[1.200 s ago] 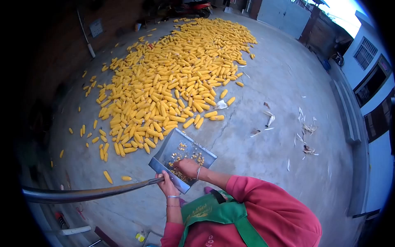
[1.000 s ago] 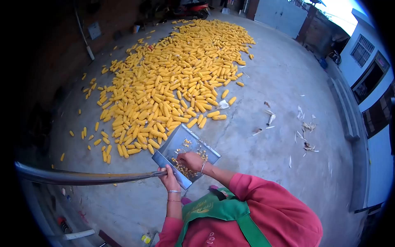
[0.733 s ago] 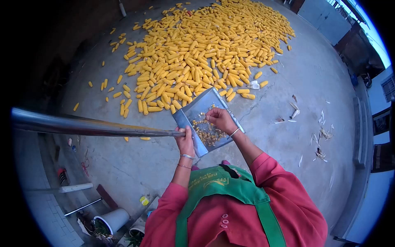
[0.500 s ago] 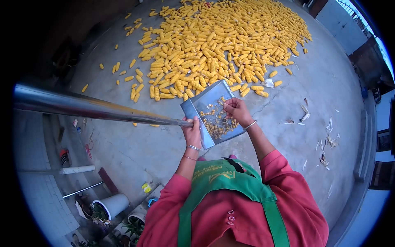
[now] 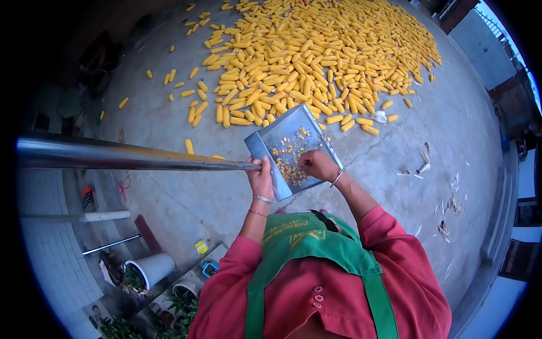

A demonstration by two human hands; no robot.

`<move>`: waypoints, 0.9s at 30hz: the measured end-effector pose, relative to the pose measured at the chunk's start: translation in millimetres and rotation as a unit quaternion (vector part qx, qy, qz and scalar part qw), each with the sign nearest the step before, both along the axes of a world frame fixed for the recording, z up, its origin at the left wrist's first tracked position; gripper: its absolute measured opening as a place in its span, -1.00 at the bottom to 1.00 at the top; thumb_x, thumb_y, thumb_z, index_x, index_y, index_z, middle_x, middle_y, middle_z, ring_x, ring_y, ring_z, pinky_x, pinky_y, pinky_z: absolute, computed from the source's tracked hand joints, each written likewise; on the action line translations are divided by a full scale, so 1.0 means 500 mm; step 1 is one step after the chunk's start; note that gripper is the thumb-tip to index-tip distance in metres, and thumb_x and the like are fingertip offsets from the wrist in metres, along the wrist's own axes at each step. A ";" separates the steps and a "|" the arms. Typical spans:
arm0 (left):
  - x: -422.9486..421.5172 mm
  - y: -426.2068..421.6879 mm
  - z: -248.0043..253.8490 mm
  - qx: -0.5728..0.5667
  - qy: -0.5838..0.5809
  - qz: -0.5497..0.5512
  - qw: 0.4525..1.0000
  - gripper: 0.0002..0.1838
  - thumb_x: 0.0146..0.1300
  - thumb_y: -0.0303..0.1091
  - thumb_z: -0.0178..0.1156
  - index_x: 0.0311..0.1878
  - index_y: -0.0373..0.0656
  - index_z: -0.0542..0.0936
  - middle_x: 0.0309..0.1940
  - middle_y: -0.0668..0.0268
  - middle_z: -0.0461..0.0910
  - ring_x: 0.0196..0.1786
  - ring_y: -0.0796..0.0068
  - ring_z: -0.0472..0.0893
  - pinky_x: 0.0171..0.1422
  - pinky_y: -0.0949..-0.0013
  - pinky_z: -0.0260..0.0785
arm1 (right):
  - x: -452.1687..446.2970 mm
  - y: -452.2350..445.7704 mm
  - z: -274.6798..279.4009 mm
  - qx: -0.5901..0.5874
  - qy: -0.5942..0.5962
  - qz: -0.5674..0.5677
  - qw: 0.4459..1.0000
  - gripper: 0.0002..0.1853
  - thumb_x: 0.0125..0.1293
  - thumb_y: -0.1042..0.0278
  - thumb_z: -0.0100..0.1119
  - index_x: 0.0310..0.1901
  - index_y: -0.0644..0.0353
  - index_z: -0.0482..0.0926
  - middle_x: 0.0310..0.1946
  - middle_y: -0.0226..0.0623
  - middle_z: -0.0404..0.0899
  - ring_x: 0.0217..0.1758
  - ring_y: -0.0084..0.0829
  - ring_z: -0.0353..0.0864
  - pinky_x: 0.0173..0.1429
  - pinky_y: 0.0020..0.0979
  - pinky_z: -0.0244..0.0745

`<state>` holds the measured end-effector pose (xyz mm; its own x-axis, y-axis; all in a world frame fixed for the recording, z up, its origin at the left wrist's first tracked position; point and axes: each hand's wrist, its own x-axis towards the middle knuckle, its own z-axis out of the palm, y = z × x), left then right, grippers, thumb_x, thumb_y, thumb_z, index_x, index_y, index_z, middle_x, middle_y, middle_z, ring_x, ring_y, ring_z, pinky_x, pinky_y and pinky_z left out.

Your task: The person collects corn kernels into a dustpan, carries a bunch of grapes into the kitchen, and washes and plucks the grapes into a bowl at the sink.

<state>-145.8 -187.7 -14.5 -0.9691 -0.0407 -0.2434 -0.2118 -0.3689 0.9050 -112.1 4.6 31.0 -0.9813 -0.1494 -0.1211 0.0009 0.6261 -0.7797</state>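
Note:
My left hand [image 5: 261,179] is wrapped round the lower end of a long metal handle [image 5: 141,153], right beside a metal dustpan [image 5: 257,148]. The dustpan is held up off the floor, its inside facing me. Loose corn kernels and bits of debris [image 5: 290,173] lie spread over its bottom. Over these kernels my right hand [image 5: 319,165] has its fingers curled and pressed together; what is in them, if anything, is hidden.
A big heap of yellow corn cobs [image 5: 322,62] covers the floor ahead, with stray cobs [image 5: 187,93] at its left. Husk scraps [image 5: 445,212] lie on the right. Lower left are a tipped white pot [image 5: 155,268], plants and a white pipe [image 5: 105,216].
My right hand has moved down and left within the dustpan, its fingers now curled in more. The cobs, floor and dustpan handle have shifted slightly in view. My left hand keeps its hold.

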 end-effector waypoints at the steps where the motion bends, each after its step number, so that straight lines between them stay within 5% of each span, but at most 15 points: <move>1: -0.007 -0.008 -0.012 -0.013 -0.006 -0.004 1.000 -0.55 0.25 -0.40 0.15 0.08 -0.31 0.17 -0.35 0.48 0.27 -0.30 0.73 0.29 -0.16 0.60 0.23 | -0.002 -0.016 -0.005 0.047 -0.006 0.041 0.998 -0.87 -0.04 0.47 0.16 -0.39 0.14 0.60 -0.46 -0.18 0.59 -0.37 -0.22 0.60 -0.25 -0.30 0.47; 5: -0.021 -0.035 -0.020 -0.050 0.033 -0.004 0.998 -0.52 0.26 -0.40 0.15 0.09 -0.35 0.14 -0.36 0.48 0.29 -0.29 0.72 0.30 -0.11 0.59 0.23 | -0.009 -0.082 -0.029 0.225 -0.044 0.137 0.964 -0.86 0.06 0.36 0.09 -0.36 0.13 0.60 -0.40 -0.13 0.59 -0.32 -0.10 0.58 -0.20 -0.22 0.47; 9: -0.029 -0.056 0.017 -0.012 0.002 0.015 1.000 -0.48 0.26 -0.42 0.14 0.12 -0.35 0.07 -0.40 0.47 0.30 -0.30 0.72 0.31 -0.11 0.60 0.23 | -0.040 -0.125 -0.061 0.257 -0.038 0.146 0.954 -0.84 0.07 0.32 0.07 -0.35 0.14 0.60 -0.39 -0.10 0.58 -0.30 -0.07 0.58 -0.17 -0.18 0.47; 13: -0.058 -0.103 0.012 -0.020 -0.012 0.048 0.999 -0.49 0.25 -0.41 0.14 0.11 -0.34 0.08 -0.38 0.45 0.30 -0.27 0.70 0.33 -0.09 0.59 0.24 | -0.090 -0.145 -0.058 0.120 0.031 0.108 0.986 -0.89 0.04 0.38 0.14 -0.39 0.19 0.57 -0.42 -0.16 0.59 -0.36 -0.14 0.59 -0.24 -0.24 0.47; 15: -0.081 -0.126 -0.015 -0.016 -0.014 0.068 0.997 -0.50 0.25 -0.38 0.15 0.10 -0.33 0.11 -0.34 0.42 0.31 -0.23 0.68 0.33 -0.07 0.55 0.24 | -0.116 -0.151 -0.029 -0.032 0.034 0.038 0.998 -0.92 0.02 0.44 0.21 -0.43 0.22 0.55 -0.48 -0.25 0.58 -0.43 -0.34 0.59 -0.29 -0.35 0.46; 16: -0.092 -0.137 -0.021 -0.016 -0.012 0.072 0.997 -0.50 0.25 -0.38 0.15 0.10 -0.33 0.11 -0.34 0.42 0.31 -0.23 0.68 0.33 -0.07 0.55 0.24 | -0.128 -0.154 -0.015 -0.072 0.011 0.028 0.997 -0.93 0.09 0.50 0.21 -0.39 0.27 0.52 -0.50 -0.31 0.57 -0.46 -0.52 0.55 -0.32 -0.47 0.46; 17: -0.105 -0.147 -0.027 -0.023 -0.016 0.070 0.997 -0.51 0.25 -0.37 0.15 0.09 -0.33 0.12 -0.31 0.40 0.31 -0.19 0.66 0.33 -0.05 0.53 0.25 | -0.141 -0.158 -0.012 -0.072 0.014 0.032 0.997 -0.93 0.09 0.50 0.21 -0.39 0.27 0.52 -0.50 -0.31 0.57 -0.46 -0.52 0.55 -0.32 -0.47 0.46; 19: -0.138 -0.163 -0.055 -0.029 -0.015 0.075 0.997 -0.51 0.25 -0.35 0.15 0.08 -0.32 0.14 -0.29 0.39 0.31 -0.16 0.64 0.33 -0.03 0.51 0.25 | -0.174 -0.171 -0.008 -0.268 -0.123 -0.056 0.954 -0.97 0.15 0.55 0.11 -0.37 0.31 0.49 -0.50 -0.28 0.58 -0.46 -0.52 0.57 -0.36 -0.50 0.47; 25: -0.256 -0.187 -0.069 -0.034 -0.006 0.126 0.991 -0.54 0.26 -0.33 0.15 0.07 -0.32 0.17 -0.25 0.36 0.32 -0.17 0.59 0.36 -0.02 0.51 0.27 | -0.302 -0.213 -0.020 -0.313 -0.139 -0.056 0.938 -0.98 0.21 0.58 0.03 -0.33 0.33 0.42 -0.51 -0.24 0.56 -0.48 -0.48 0.60 -0.43 -0.49 0.52; 27: -0.307 -0.198 -0.059 -0.027 -0.058 0.151 0.987 -0.55 0.26 -0.36 0.15 0.08 -0.23 0.16 -0.36 0.51 0.33 -0.28 0.76 0.33 -0.14 0.62 0.25 | -0.363 -0.232 -0.034 -0.325 -0.151 -0.033 0.933 -0.99 0.21 0.61 0.01 -0.34 0.33 0.41 -0.50 -0.21 0.57 -0.47 -0.46 0.61 -0.44 -0.49 0.52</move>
<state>-299.2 -286.9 -44.0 -0.8771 -0.3384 -0.3409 -0.2028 -0.3825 0.9014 -293.5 -111.4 13.8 -0.9272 -0.2273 -0.2978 0.3031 0.0121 -0.9529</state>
